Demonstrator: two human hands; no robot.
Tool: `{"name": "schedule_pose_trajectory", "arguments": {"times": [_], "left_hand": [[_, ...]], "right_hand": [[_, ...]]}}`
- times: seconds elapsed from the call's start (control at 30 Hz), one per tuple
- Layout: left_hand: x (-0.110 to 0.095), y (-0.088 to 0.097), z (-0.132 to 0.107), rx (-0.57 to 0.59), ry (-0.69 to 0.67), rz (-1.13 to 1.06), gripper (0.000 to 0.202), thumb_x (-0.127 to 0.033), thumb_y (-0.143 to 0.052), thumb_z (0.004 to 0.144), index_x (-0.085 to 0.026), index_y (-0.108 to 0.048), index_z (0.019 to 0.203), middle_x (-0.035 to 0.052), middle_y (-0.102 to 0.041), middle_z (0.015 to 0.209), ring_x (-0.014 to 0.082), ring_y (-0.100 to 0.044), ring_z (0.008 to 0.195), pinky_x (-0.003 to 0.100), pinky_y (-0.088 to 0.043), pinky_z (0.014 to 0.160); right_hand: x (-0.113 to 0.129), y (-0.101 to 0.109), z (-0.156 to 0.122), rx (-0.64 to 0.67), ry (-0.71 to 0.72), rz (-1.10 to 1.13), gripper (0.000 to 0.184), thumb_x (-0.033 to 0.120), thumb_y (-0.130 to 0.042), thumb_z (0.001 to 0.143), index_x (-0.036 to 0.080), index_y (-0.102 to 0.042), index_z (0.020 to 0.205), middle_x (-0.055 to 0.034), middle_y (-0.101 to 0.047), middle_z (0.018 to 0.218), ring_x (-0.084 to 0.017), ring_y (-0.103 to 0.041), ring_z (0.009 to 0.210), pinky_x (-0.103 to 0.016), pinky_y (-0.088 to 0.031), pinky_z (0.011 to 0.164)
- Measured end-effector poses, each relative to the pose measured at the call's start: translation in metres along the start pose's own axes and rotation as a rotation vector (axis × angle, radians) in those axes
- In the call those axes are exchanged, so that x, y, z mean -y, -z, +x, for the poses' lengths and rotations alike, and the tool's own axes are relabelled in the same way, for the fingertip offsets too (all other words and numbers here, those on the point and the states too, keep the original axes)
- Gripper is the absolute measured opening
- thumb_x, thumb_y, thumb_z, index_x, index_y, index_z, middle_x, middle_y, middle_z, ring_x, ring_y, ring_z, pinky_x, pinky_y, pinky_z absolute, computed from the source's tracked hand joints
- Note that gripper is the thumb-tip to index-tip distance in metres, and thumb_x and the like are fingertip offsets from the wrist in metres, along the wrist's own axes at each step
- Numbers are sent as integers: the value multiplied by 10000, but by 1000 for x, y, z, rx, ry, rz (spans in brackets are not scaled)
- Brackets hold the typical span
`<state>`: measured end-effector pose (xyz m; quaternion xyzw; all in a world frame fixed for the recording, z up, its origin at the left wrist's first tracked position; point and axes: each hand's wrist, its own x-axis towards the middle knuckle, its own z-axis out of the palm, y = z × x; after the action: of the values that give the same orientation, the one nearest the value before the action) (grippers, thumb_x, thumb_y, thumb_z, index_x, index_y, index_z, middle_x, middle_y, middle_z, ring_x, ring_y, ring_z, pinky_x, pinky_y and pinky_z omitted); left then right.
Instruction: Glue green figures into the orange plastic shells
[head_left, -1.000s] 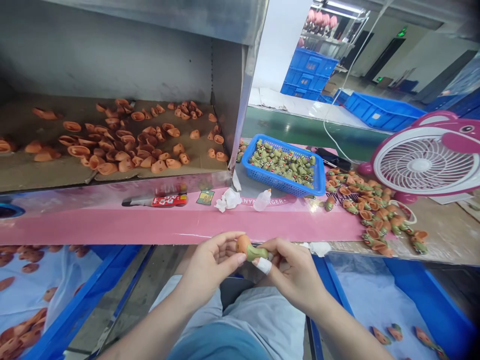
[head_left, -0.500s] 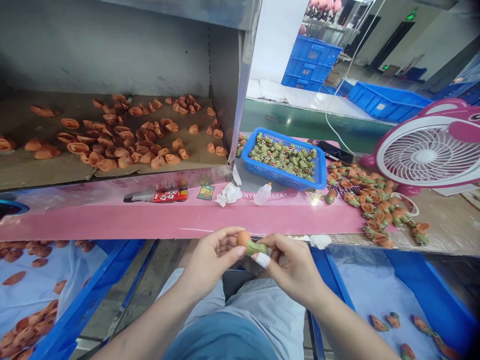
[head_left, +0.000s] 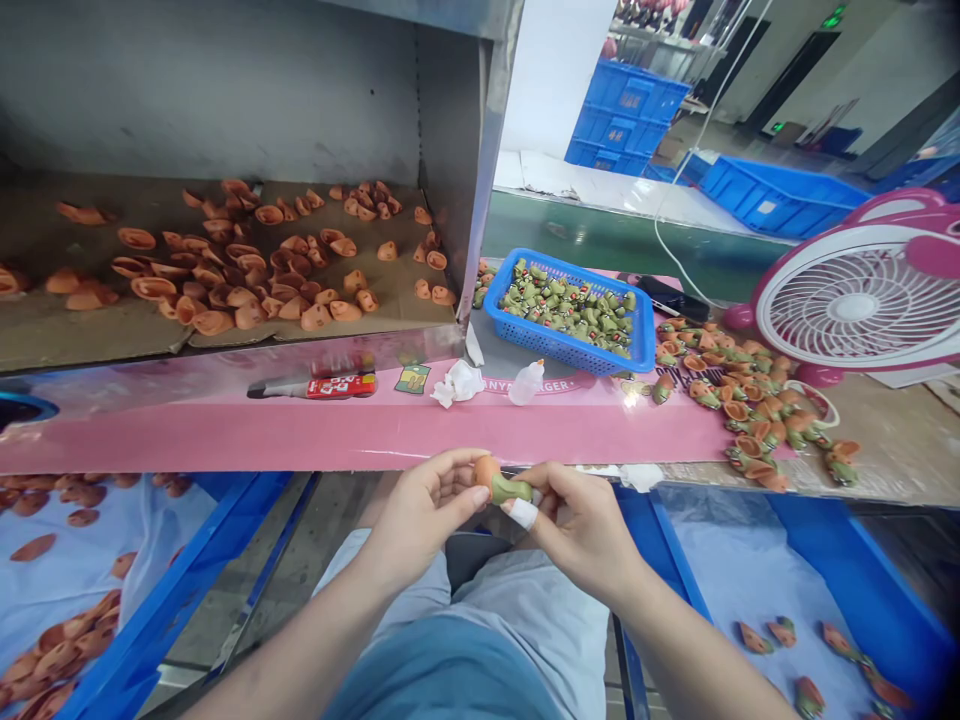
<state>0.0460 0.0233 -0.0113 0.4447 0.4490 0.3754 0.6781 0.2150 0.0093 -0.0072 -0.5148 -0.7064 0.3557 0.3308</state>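
Note:
Over my lap, just off the table's front edge, my left hand (head_left: 429,515) pinches an orange cup-shaped piece (head_left: 487,471). A green figure part (head_left: 510,490) sits against that orange piece, its other end gripped by the fingers of my right hand (head_left: 574,525). White tape wraps a finger of the right hand. Beyond the hands stand a small translucent bottle (head_left: 526,384) and a crumpled white tissue (head_left: 458,384). A blue basket (head_left: 577,350) farther back holds many similar green parts.
Orange pieces (head_left: 240,290) lie in an open-fronted booth at left. Joined orange-green pieces (head_left: 757,410) are heaped at right before a pink fan (head_left: 862,290). Blue crates (head_left: 232,530) flank my legs; the right crate (head_left: 862,570) holds a few joined pieces. A red-labelled tube (head_left: 341,386) lies on the table.
The view has shifted slightly. Both hands keep the same hold on the orange and green pieces, with hardly any visible movement.

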Motion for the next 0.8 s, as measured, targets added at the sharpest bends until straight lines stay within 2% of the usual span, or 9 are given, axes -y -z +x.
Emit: {"name": "schedule_pose_trajectory", "arguments": {"times": [0.23, 0.5, 0.8], "left_hand": [[-2, 1, -2, 20, -13, -15, 269, -174, -575, 728, -137, -537, 992, 32, -624, 865, 140, -571, 836, 251, -446, 769], [1, 0, -2, 10, -18, 8, 268, -158, -596, 718, -176, -550, 982, 4, -645, 873, 113, -584, 825, 206, -454, 753], [1, -2, -9, 35, -68, -3, 259, -165, -579, 739, -207, -559, 994, -8, -638, 887, 127, -580, 850, 211, -462, 754]], "right_hand": [[-2, 0, 0, -9, -6, -8, 69, 222, -573, 731, 190, -560, 791, 49, -558, 603, -44, -426, 477, -146, -348, 461], [-2, -1, -1, -17, -5, -2, 68, 233, -565, 735, 188, -560, 785, 42, -557, 598, -50, -428, 472, -152, -348, 450], [4, 2, -6, -27, 35, -30, 108, 240, -569, 733, 191, -572, 830, 25, -580, 626, -59, -452, 481, -168, -367, 464]]}}
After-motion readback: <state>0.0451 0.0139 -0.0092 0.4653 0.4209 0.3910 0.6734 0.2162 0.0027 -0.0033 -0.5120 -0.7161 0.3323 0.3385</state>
